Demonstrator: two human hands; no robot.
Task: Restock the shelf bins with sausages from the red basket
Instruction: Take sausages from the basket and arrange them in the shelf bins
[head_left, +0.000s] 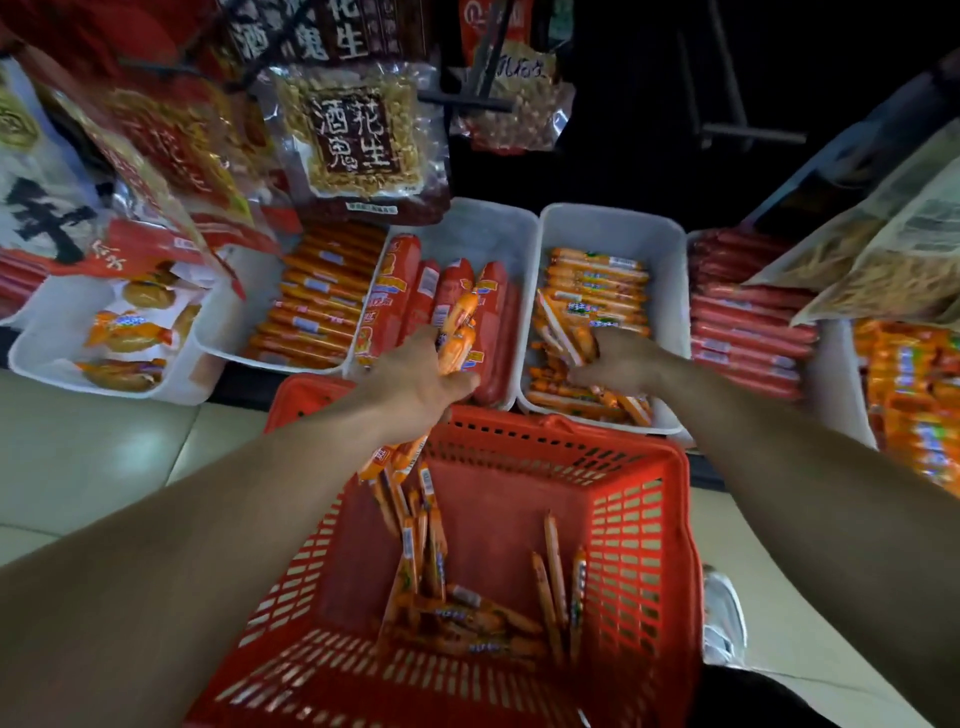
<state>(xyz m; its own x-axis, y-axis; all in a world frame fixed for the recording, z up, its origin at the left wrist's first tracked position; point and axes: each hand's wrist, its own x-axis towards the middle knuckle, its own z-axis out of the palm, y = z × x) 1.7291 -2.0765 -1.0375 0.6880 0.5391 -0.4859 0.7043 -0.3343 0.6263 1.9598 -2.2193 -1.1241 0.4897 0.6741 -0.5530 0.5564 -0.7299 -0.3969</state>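
Head view. Fingers (458, 384) of my left hand (410, 382) are curled round a bundle of thin orange sausages (457, 332). The bundle sticks out of the fist on both the far and the near side. This hand is above the far rim of the red basket (670, 519), in front of the middle bin (483, 228), which holds thick red sausages (491, 306).

My right hand (621, 361) is inside the white bin (670, 291) to the right of the middle bin, resting on the thin orange sausages stacked there (597, 280). Its fingertips are buried among the packs, so I cannot tell whether they grip anything.

The red basket stands on the floor, near me, between my forearms. Loose sausages (467, 613) lie on its bottom, mostly towards the left side. To the left of the middle bin, another bin (228, 332) holds orange sausages in rows. Peanut packets (358, 140) hang above the bins.
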